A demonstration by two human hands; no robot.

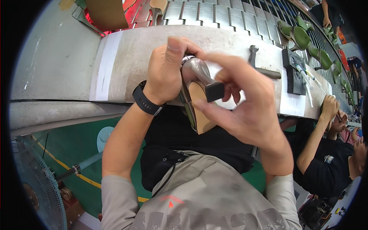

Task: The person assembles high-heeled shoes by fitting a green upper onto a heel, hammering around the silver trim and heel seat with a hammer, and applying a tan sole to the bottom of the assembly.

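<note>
A high-heeled shoe [193, 73] is upside down in front of me, its tan sole [198, 92] facing up. Its glossy grey heel ends in a square black tip [215, 91]. The shoe's rear end is gripped by my left hand [165, 69], thumb up; a black watch sits on that wrist. My right hand [241, 96], smeared by motion, is close against the shoe's right side. Its thumb and index finger are well apart around the heel, and the other fingers curl partly behind the black tip. I see no tool in it.
A hammer [264, 69] lies on the bench [132, 61] beside a black block [294, 73] and thin white-handled tools [306, 84]. Green heeled shoes [297, 36] line the slatted conveyor [214, 15]. A co-worker [326, 165] sits at right; a fan [36, 191] stands lower left.
</note>
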